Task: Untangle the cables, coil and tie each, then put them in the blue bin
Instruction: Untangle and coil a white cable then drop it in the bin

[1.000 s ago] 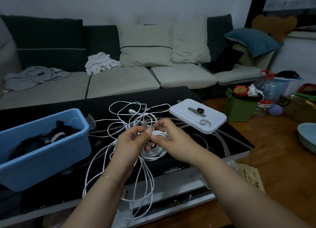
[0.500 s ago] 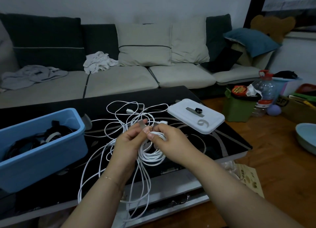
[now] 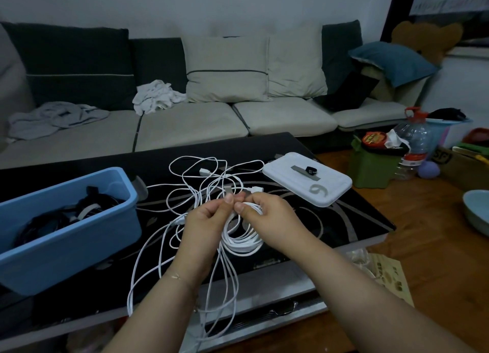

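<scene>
White round coil of flat cable (image 3: 242,240) hangs in the middle of the frame, just above the shiny black table (image 3: 352,215). The right hand (image 3: 267,217) curls round its top. The left hand (image 3: 203,220) pinches a small grey tie strap (image 3: 228,191) beside it. Compared with a second ago, both hands sit a little closer together, so the tying looks about to start. Loose white tangled cables (image 3: 195,183) still lie behind. The blue plastic bin (image 3: 79,236) waits at the left, with dark cables inside.
</scene>
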Motion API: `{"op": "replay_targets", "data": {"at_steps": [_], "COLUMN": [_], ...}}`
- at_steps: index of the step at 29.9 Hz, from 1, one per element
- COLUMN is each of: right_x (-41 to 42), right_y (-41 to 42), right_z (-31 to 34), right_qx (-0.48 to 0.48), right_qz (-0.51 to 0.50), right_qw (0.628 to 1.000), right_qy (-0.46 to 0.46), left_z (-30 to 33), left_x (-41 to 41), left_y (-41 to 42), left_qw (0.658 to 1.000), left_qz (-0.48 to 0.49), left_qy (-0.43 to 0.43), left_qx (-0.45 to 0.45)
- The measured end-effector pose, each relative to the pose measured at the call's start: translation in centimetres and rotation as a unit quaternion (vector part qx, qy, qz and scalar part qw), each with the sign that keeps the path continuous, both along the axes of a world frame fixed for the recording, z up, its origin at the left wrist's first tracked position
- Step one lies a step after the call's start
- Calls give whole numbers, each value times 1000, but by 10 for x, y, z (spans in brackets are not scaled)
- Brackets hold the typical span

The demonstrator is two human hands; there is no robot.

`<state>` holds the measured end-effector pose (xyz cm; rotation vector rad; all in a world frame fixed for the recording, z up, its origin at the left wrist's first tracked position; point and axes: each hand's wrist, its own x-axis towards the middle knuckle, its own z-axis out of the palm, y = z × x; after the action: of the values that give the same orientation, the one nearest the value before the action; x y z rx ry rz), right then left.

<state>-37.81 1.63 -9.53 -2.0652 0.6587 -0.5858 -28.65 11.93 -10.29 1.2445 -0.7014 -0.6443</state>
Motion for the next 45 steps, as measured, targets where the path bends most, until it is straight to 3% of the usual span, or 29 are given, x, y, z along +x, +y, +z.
{"op": "replay_targets", "data": {"at_steps": [6, 14, 19, 27, 32, 35, 40, 45], "right_x": [-2, -1, -1, -2, -2, -3, -1, -3], "right_y": [-2, -5, -3, -1, 4, 4, 0, -2], "right_z": [6, 5, 5, 9, 7, 7, 7, 7], "right_qx": [-1, 8, 25, 15, -44, -56, -6, -16], "right_qz": [-7, -12, -4, 8, 8, -2, -15, -12], "right_qw": [1000, 1000, 999, 999, 998, 998, 1000, 998], "right_qy": [7, 23, 28, 31, 38, 39, 21, 65], "left_z": [2, -2, 4, 6, 7, 6, 0, 2], "left_x": [-2, -2, -3, 0, 1, 0, 1, 7], "left_y": [-1, -7, -6, -6, -3, -3, -1, 0], "left_qw": [999, 1000, 1000, 996, 998, 986, 887, 907], "left_qz": [12, -19, -29, -39, -19, 30, 102, 19], "left_qy": [-31, 16, -4, 78, 1, -139, -414, -359], "left_qx": [21, 18, 7, 20, 60, 85, 177, 218]}}
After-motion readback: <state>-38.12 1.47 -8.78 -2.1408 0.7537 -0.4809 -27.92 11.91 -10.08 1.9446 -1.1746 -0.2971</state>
